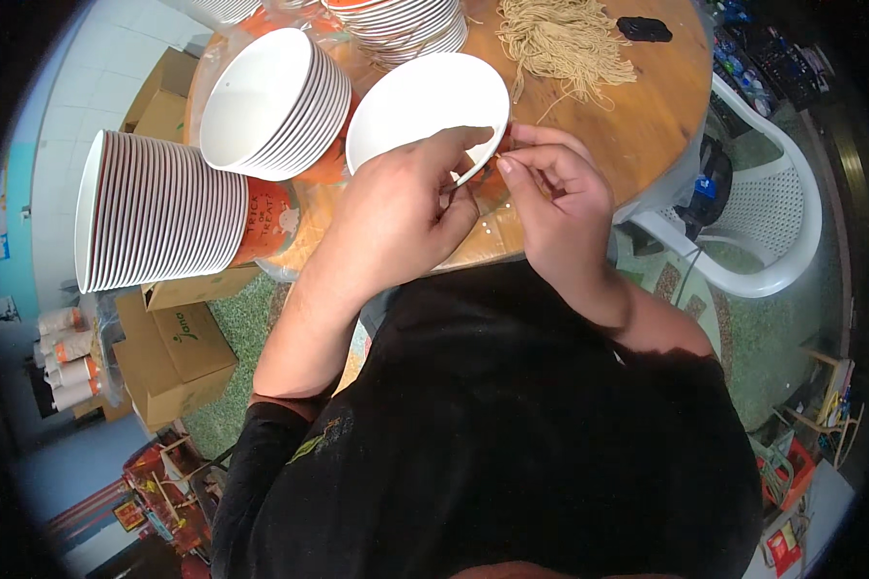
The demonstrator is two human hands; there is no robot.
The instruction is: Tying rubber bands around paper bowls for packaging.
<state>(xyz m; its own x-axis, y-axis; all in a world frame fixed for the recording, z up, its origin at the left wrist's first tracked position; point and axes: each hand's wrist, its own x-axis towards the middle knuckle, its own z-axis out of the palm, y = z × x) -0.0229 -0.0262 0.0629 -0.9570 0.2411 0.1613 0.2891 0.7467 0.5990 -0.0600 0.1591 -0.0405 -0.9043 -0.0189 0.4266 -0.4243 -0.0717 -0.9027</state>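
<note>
A white-lined paper bucket with an orange outside tilts toward me at the near side of the round table. Its near right rim is between the thumb and fingers of my left hand, which is closed on it. Just outside that rim, my right hand pinches with thumb and forefinger. What sits in this pinch is too small to make out. Beyond the hands, a loose heap of beige strings lies on the wood, some strands trailing toward the bucket.
Nested orange buckets lie in a long stack at the left, with a shorter stack beside it and another stack behind. A flat black object rests on the wooden table. A white plastic chair stands right; a cardboard box is lower left.
</note>
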